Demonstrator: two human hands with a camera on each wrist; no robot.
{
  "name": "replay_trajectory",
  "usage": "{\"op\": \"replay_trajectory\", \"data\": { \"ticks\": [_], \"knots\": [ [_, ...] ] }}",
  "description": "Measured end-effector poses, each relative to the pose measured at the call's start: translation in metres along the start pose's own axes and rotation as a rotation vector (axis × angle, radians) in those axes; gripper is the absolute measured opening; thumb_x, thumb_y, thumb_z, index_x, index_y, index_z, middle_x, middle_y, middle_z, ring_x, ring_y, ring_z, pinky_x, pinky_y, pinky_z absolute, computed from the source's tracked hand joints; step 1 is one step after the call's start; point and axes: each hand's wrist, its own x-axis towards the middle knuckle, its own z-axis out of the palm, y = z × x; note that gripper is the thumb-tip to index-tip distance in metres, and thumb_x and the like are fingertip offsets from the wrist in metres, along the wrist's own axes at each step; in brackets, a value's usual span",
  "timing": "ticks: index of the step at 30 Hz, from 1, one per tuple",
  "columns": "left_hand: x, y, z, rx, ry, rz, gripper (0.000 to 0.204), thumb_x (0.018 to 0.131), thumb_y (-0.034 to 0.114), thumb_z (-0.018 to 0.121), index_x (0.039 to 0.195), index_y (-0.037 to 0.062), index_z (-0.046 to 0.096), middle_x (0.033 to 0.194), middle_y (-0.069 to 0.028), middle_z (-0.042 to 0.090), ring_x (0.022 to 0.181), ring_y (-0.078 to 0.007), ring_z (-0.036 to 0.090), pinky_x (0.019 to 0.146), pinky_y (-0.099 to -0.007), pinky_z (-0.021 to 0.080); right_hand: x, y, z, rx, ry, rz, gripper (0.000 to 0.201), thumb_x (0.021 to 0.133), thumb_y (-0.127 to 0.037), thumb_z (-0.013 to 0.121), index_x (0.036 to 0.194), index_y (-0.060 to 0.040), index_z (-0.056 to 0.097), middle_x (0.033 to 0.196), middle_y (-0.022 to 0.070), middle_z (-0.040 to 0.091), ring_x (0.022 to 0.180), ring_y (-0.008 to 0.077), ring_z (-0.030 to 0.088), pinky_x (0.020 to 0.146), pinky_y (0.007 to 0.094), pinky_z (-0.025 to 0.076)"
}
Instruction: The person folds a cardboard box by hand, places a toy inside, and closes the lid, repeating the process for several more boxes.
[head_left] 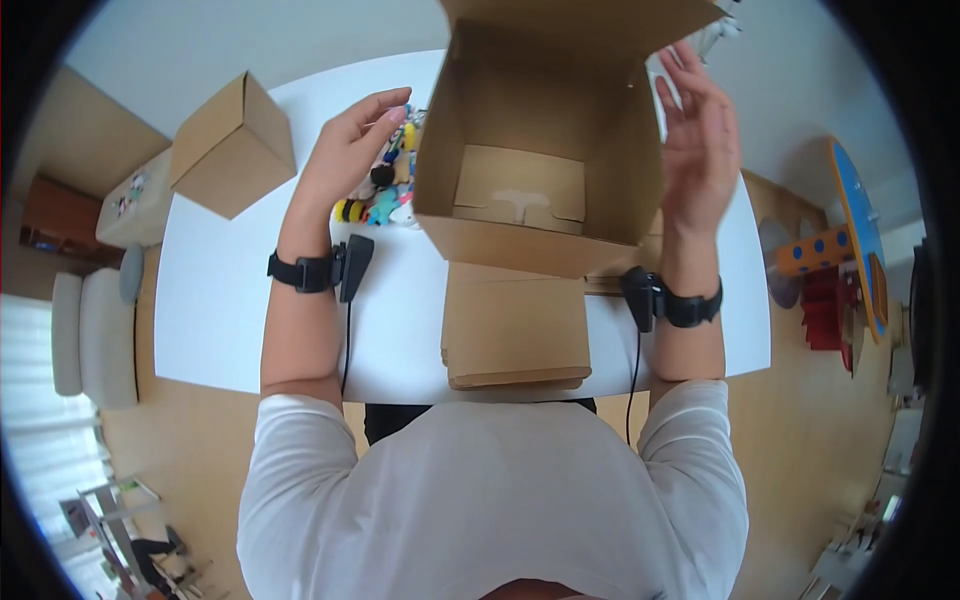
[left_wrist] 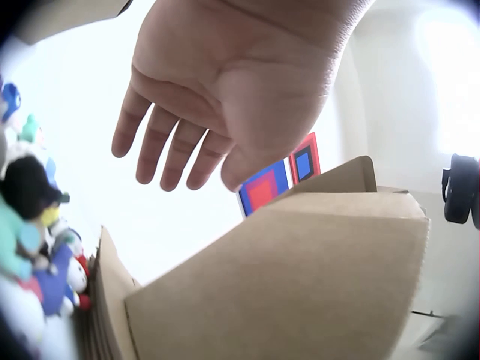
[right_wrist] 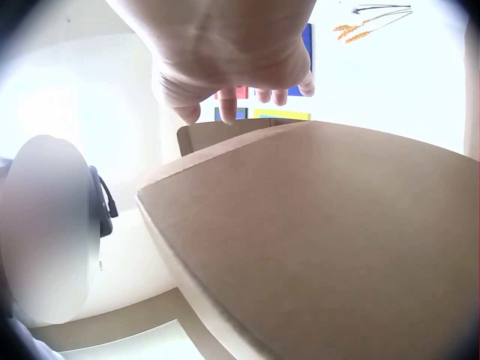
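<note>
An open cardboard box (head_left: 545, 246) stands in the middle of the table in the head view, one flap raised at its far side and its inside showing. My left hand (head_left: 348, 145) is off its left side, over a pile of small plush toys (head_left: 383, 206), with fingers extended. On the opposite side, my right hand (head_left: 703, 150) has its fingers loosely spread beside the box wall. Both wrist views show the hands holding nothing: the left palm (left_wrist: 232, 82) and the right hand (right_wrist: 232, 49) hover above the box's edges.
Flat folded cardboard (head_left: 515, 325) lies stacked at the near edge of the white table (head_left: 400, 330), in front of the box. Another cardboard box (head_left: 225, 150) stands at the back left. Cables run from both wrist cameras toward the near edge.
</note>
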Motion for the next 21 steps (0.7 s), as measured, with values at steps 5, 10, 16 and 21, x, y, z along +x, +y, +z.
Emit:
{"op": "replay_trajectory", "data": {
  "ticks": [5, 10, 16, 21],
  "knots": [
    [-0.005, -0.007, -0.023, 0.406, -0.076, -0.288, 0.034, 0.09, 0.026, 0.069, 0.114, 0.0021, 0.068, 0.098, -0.0126, 0.071, 0.087, -0.0221, 0.068, 0.078, -0.0332, 0.054, -0.004, -0.014, 0.005, 0.007, -0.186, 0.047, 0.055, 0.099, -0.038, 0.046, 0.134, 0.0033, 0.052, 0.15, 0.0227, 0.039, 0.142, 0.0321, 0.036, 0.116, 0.0434, 0.028],
    [-0.006, -0.017, -0.012, 0.633, -0.186, -0.361, 0.062, 0.069, 0.044, 0.083, 0.115, 0.0053, 0.067, 0.107, -0.0138, 0.071, 0.092, -0.0279, 0.07, 0.081, -0.0365, 0.054, -0.008, -0.022, 0.018, -0.229, -0.172, 0.2, 0.064, 0.09, -0.031, 0.054, 0.141, 0.006, 0.046, 0.151, 0.0199, 0.041, 0.143, 0.0284, 0.035, 0.117, 0.0384, 0.025],
    [0.0, -0.038, -0.002, 0.728, -0.21, -0.286, 0.053, 0.075, 0.038, 0.077, 0.115, 0.0052, 0.067, 0.106, -0.0151, 0.072, 0.096, -0.0303, 0.069, 0.085, -0.0367, 0.053, -0.008, -0.023, 0.022, -0.236, -0.152, 0.263, 0.075, 0.083, -0.034, 0.057, 0.144, 0.0063, 0.042, 0.15, 0.0198, 0.042, 0.144, 0.0287, 0.034, 0.118, 0.0382, 0.023],
    [0.002, -0.03, -0.014, 0.576, -0.182, -0.348, 0.041, 0.082, 0.034, 0.065, 0.108, 0.0036, 0.07, 0.102, -0.0178, 0.072, 0.094, -0.032, 0.069, 0.084, -0.0382, 0.053, -0.008, -0.027, 0.023, -0.282, -0.141, 0.242, 0.08, 0.081, -0.04, 0.056, 0.145, 0.0068, 0.041, 0.152, 0.0206, 0.039, 0.144, 0.0299, 0.033, 0.118, 0.0384, 0.023]
  ]
}}
